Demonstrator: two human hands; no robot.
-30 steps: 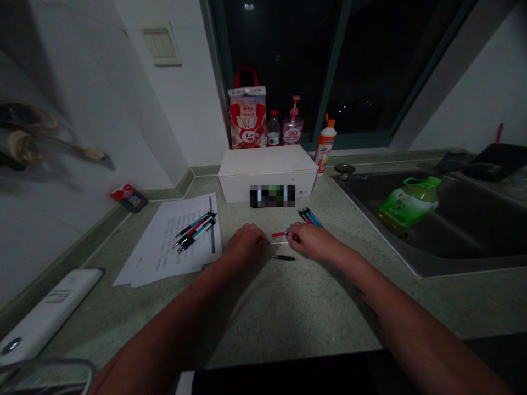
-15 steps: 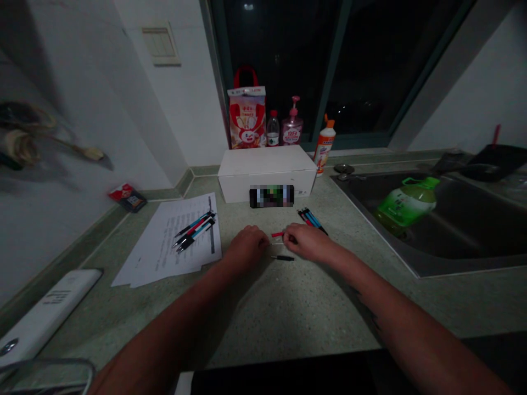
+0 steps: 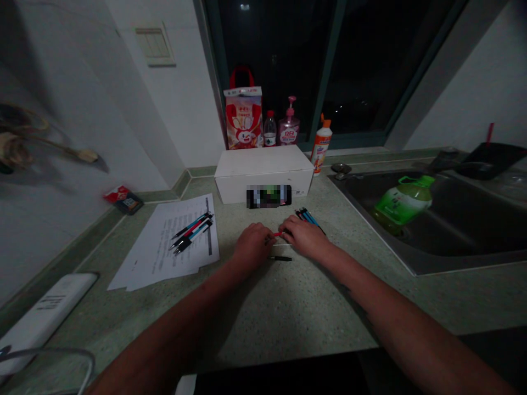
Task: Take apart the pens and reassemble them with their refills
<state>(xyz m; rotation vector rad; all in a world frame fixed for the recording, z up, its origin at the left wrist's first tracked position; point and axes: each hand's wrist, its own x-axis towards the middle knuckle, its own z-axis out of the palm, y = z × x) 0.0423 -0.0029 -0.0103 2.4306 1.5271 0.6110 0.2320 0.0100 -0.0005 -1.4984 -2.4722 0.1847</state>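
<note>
A short red pen barrel spans the gap between my hands, just above the counter. My left hand pinches its left end, and the fingers of my right hand close on its right end. Just below, a thin pale pen refill lies on the counter. Nearer to me rests a black pen part with a narrow tip. Several pens lie beyond my right hand, partly hidden by it. More pens rest on printed papers at the left.
A phone leans against a white box. Bottles and a red bag stand behind it. At the right is a sink holding a green bottle. A white power strip lies at the left.
My left hand has moved right and onto the red barrel, and my right fingers have shifted onto it too. The thin refill, earlier between my fingertips, now lies apart from them. The view shifted slightly.
</note>
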